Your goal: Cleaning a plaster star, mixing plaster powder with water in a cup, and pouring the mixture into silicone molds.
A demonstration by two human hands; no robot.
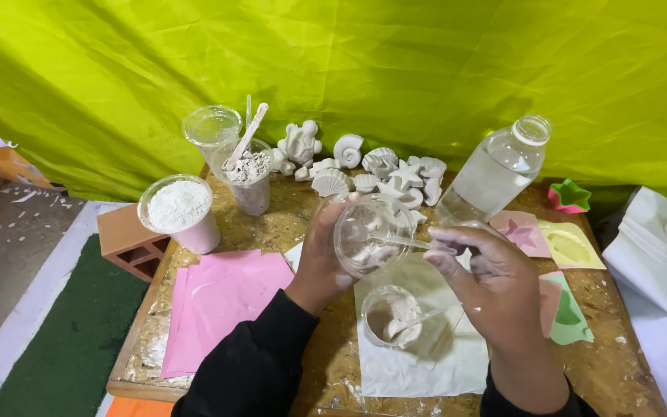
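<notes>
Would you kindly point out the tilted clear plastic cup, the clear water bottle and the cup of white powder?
tilted clear plastic cup (370, 235), head view, side wall.
clear water bottle (494, 176), head view, body.
cup of white powder (179, 205), head view, powder surface.

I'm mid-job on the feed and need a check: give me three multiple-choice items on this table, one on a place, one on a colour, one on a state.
1. Where does the cup of white powder stand?
A. At the left of the table, by the brick
B. Beside the star mould
C. On the white paper

2. What colour is the sheet lying left of the arms?
A. Blue
B. Pink
C. Black

3. How is the clear cup in the left hand held?
A. Flat on the table
C. Upside down
B. Lifted and tipped, mouth toward the camera

Answers: 1 A, it sits next to the brick. 2 B, the sheet is plainly pink. 3 B, the cup is off the table while the right hand holds a clear stick into it.
</notes>
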